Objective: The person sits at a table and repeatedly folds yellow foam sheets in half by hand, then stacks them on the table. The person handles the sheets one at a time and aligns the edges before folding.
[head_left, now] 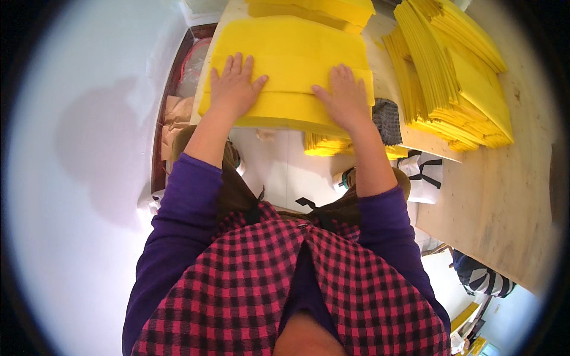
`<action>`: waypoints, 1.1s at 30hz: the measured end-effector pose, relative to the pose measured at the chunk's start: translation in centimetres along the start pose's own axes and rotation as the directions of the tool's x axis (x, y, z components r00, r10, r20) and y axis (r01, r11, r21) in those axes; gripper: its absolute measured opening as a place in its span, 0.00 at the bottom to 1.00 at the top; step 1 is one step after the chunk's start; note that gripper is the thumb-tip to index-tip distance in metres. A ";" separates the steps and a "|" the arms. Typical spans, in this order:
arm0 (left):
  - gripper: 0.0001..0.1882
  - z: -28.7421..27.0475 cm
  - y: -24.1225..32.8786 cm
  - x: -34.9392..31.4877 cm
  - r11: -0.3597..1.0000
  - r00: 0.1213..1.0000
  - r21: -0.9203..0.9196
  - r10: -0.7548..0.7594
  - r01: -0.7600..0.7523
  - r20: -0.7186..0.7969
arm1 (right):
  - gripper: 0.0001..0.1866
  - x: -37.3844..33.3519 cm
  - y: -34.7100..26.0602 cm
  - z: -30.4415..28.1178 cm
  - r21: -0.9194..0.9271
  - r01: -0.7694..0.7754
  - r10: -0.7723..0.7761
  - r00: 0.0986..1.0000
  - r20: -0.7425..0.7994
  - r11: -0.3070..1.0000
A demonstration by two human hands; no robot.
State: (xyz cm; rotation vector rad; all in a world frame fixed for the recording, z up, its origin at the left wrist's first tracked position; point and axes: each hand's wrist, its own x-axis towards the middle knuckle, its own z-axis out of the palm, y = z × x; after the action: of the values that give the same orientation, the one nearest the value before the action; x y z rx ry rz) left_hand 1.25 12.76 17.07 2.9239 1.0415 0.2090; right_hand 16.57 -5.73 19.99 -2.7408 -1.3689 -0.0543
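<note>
A folded sheet of yellow felt-like fabric [291, 53] lies flat before me on a light wooden table, a straight fold or flap edge running across it between my hands. On its left part rests my left hand [236, 87], palm down with the fingers spread. My right hand [346, 98] lies flat on its right part, thumb apart from the fingers. Neither hand grips anything. The near edge of the fabric hangs slightly over the table's front; whether several layers lie beneath is hard to tell.
Tall stacks of folded yellow fabric [451, 77] stand on the wooden tabletop [493, 196] at the right. A dark grey cloth [387, 121] lies beside my right wrist. More yellow pieces [326, 144] sit below the table edge. A white bag [424, 178] with black straps stands lower right.
</note>
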 end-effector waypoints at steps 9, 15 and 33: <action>0.35 -0.1 -0.6 -0.2 0.999 0.999 -0.022 0.030 -0.030 -0.026 | 0.41 1.8 -7.8 2.2 0.177 0.200 -0.203 0.979 -0.002 0.964; 0.34 0.2 -0.1 0.2 1.000 1.000 0.014 0.011 -0.011 -0.022 | 0.41 -0.3 1.9 2.3 0.085 -0.017 0.014 0.999 0.041 0.996; 0.35 -0.3 -0.3 0.2 0.998 1.000 -0.062 0.005 -0.006 -0.015 | 0.24 -6.9 5.1 -1.3 0.840 -0.178 0.323 0.866 0.382 -0.513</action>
State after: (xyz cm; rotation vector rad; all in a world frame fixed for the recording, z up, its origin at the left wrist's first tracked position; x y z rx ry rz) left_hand 1.11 13.12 17.37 2.8744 1.0103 0.2586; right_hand 16.50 -14.41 20.58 -1.1216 -0.0096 0.7190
